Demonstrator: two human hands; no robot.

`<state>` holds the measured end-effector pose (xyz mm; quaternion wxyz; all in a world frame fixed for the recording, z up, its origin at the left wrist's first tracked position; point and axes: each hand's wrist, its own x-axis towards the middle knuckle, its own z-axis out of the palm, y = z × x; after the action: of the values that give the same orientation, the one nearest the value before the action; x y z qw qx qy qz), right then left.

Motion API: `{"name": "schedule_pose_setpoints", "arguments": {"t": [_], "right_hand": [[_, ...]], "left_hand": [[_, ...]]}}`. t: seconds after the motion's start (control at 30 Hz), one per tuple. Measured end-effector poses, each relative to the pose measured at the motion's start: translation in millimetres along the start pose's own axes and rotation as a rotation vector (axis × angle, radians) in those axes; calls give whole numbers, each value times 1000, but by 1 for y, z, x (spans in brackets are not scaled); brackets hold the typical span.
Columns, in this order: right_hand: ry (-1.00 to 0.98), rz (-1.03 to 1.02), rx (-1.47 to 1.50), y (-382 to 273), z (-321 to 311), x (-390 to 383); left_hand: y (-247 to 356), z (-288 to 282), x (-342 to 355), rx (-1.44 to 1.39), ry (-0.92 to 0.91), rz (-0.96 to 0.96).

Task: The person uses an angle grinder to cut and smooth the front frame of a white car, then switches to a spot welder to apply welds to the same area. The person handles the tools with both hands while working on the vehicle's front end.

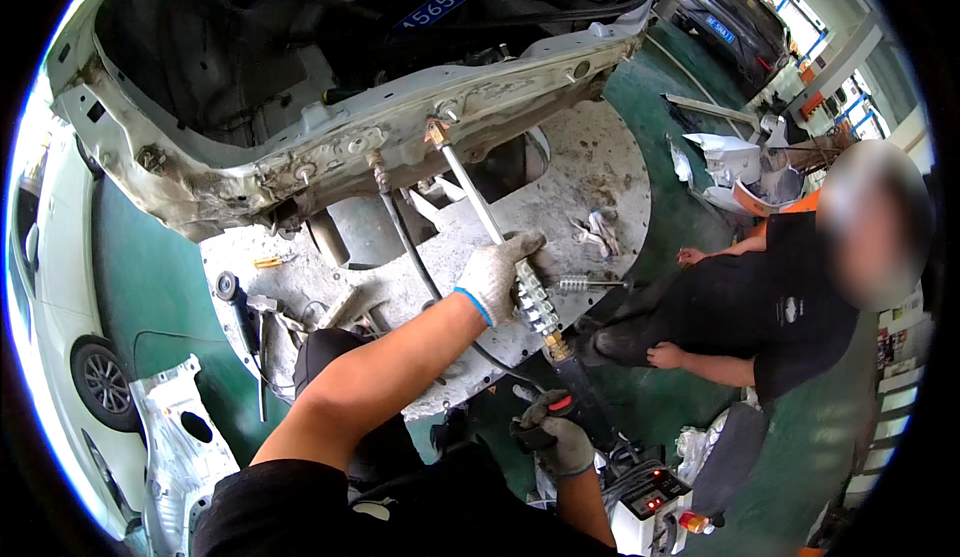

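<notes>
My left hand [492,282], in a white glove with a blue cuff, is closed around the slide hammer [468,189] at the upper end of its ribbed metal weight. The far tip of the rod meets a rusty bracket [437,132] on the bare, scraped rear panel [290,172] of a car body. My right hand [566,447], in a grey glove, is lower down and wrapped round a black handle [535,431] with a red part. Whether this handle joins the slide hammer is unclear. A black cable [405,237] runs from a fitting on the panel towards me.
Below the panel lies a round metal platform [600,147] holding an angle grinder [232,292], a hammer [264,305] and another ribbed tool [590,284]. A person in black [735,307] stands close at right. A machine with red lights [655,497] stands at lower right; a white car [60,307] is left.
</notes>
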<state>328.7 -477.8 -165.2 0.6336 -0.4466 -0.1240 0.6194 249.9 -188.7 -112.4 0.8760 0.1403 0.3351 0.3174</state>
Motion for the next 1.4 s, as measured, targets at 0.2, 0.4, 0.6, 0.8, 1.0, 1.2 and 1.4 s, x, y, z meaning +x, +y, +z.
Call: {"name": "schedule_pose_setpoints", "arguments": {"t": [0.2, 0.4, 0.6, 0.8, 1.0, 1.2, 1.4], "right_hand": [[-2, -13, 31, -8, -1, -6], [-97, 26, 164, 4, -67, -31], [-3, -32, 25, 27, -62, -43], [-52, -54, 37, 26, -13, -1], [-152, -83, 99, 32, -7, 10], [-52, -64, -20, 27, 6, 9], [-21, -43, 24, 26, 9, 5]], "left_hand": [[70, -11, 40, 59, -137, 206], [-47, 13, -29, 140, -91, 24], [-45, -2, -9, 49, -148, -60], [-2, -13, 9, 84, -183, -50], [14, -16, 11, 111, -178, -59], [15, -16, 9, 121, -194, -43], [19, -11, 2, 163, -173, -35]]}}
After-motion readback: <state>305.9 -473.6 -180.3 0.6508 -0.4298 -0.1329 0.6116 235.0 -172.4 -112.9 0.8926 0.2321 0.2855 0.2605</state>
